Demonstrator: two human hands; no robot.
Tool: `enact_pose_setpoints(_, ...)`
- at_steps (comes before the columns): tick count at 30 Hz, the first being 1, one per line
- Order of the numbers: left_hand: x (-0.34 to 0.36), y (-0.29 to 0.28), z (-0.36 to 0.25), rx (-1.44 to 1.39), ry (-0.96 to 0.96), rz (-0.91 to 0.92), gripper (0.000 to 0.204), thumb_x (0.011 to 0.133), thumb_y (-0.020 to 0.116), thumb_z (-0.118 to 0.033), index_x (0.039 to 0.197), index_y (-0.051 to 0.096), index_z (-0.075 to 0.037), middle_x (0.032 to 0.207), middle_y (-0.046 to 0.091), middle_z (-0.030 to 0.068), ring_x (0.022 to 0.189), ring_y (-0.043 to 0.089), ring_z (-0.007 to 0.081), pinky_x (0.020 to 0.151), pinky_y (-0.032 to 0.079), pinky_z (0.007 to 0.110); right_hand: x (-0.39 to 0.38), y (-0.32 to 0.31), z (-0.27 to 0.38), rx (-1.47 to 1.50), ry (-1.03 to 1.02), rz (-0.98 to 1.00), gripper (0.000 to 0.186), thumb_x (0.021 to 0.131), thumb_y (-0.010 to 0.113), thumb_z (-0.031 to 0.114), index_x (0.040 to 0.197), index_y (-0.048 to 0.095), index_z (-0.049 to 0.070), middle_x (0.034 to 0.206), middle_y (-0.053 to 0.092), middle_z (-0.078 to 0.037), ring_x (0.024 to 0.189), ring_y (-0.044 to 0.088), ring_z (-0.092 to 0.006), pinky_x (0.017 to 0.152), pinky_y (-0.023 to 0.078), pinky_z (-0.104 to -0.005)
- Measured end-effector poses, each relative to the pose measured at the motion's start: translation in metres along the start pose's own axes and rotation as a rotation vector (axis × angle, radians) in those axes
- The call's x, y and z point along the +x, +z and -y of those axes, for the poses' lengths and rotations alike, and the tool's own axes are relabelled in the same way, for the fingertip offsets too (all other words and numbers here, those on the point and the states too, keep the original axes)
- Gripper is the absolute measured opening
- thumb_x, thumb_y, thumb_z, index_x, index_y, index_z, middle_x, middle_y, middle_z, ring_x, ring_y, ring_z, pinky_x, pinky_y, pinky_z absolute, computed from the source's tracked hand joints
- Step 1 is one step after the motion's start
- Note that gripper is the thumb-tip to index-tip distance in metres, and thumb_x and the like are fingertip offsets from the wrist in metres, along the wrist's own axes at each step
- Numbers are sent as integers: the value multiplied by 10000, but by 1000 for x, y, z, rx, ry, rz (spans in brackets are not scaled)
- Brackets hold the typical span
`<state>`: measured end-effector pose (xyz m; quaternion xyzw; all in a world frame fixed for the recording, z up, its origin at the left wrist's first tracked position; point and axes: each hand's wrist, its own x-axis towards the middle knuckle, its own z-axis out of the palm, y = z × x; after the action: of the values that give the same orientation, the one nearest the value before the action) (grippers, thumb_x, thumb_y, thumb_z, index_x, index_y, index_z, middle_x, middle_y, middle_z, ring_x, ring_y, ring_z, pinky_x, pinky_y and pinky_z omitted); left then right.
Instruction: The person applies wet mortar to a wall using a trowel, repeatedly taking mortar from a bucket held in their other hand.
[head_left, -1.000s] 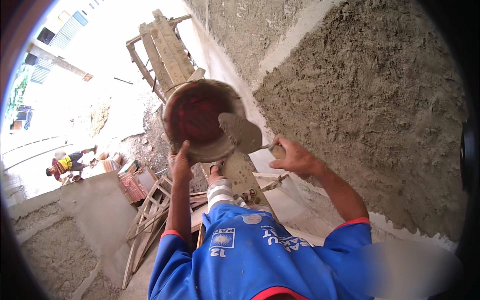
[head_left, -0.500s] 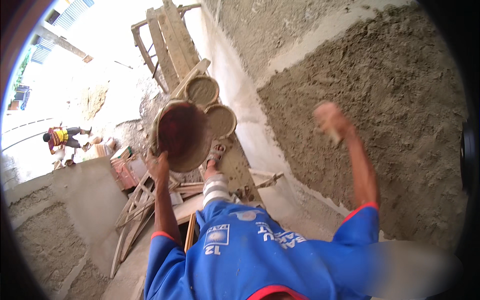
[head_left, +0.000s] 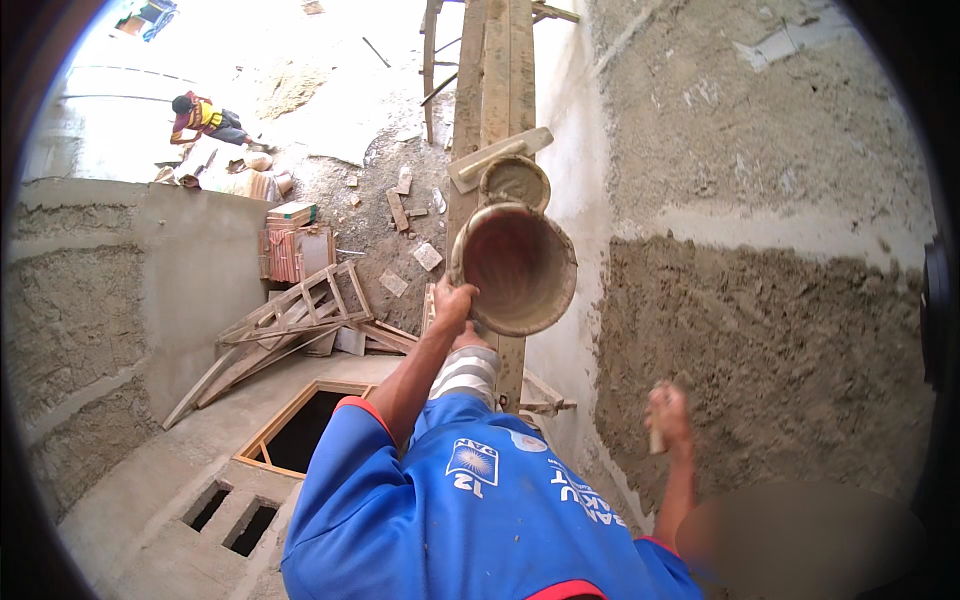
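Here, the left hand [head_left: 455,304] grips a bucket [head_left: 543,286], arm outstretched.

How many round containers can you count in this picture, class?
2: the large basin in the left hand, and the smaller filled tub just above it in view. The basin may hide more.

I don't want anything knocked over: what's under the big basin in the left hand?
Past the far rim of the basin, a smaller tub of mortar partly shows; nearer, a plank emerges. Whatever sits directly beneath is covered.
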<state>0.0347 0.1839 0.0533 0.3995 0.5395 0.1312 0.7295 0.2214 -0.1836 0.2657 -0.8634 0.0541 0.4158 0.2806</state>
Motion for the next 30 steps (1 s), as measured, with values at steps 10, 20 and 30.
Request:
enact_pose_setpoints(10, 44, -58, 103, -296, -422, -643, 657, 729, 625, 50, 1305, 348, -101, 1107, 526, 158, 863, 600, 314, 660, 547, 592, 20, 60, -107, -69, 113, 247, 417, 871, 565, 199, 1199, 514, -53, 684, 568, -70, 503, 555, -142, 447, 462, -293)
enact_pose_setpoints(20, 68, -133, 139, -757, -480, -944, 566, 741, 633, 37, 1264, 437, -48, 1210, 533, 200, 1006, 594, 408, 733, 530, 653, 55, 88, -139, -299, 201, 384, 329, 877, 565, 180, 1102, 531, -58, 689, 577, -99, 498, 568, -176, 434, 469, -326)
enact_pose_setpoints(30, 224, -205, 91, -1050, -315, -894, 601, 652, 617, 29, 1224, 433, 26, 1219, 498, 198, 1030, 551, 399, 796, 470, 690, 100, 112, -61, -474, 167, 400, 320, 834, 575, 171, 1047, 557, -67, 717, 605, -115, 505, 593, -192, 457, 473, -340)
